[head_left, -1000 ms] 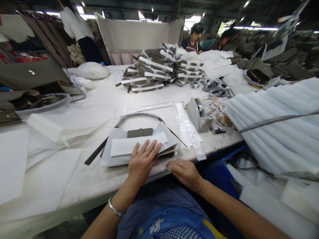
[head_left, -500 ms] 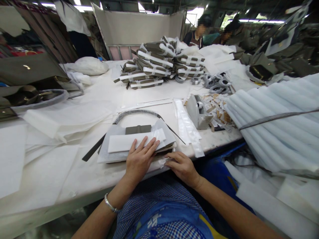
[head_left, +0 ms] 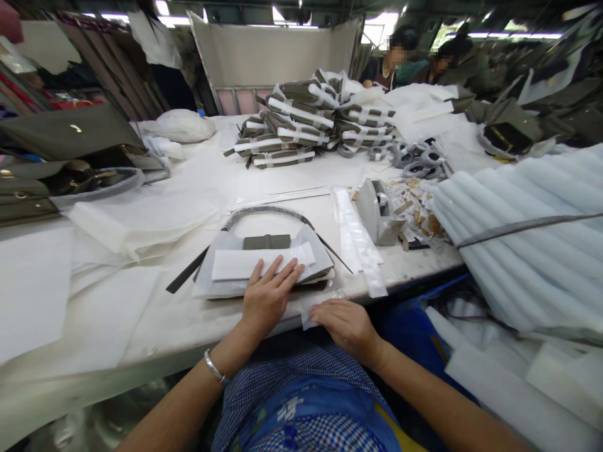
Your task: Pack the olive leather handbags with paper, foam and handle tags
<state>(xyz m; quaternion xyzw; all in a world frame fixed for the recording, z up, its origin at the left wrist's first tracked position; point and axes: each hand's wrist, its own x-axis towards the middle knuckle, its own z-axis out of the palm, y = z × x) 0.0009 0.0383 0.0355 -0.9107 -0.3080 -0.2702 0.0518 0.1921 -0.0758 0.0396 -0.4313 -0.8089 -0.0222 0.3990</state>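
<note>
Centre of frame: the olive-grey handbag [head_left: 267, 242] lies flat on the white table [head_left: 277, 179], wrapped handle [head_left: 264, 210] toward the top. I judge it light and soft-panelled, its white wrapping sheet [head_left: 206, 285] slippery; best hold is at both side edges. My left hand [head_left: 267, 298], fingers slightly spread, rests flat on the white foam strip [head_left: 233, 265]. Right of it, lower centre: my right hand [head_left: 346, 323], fingers together, pinches clear film [head_left: 307, 314].
</note>
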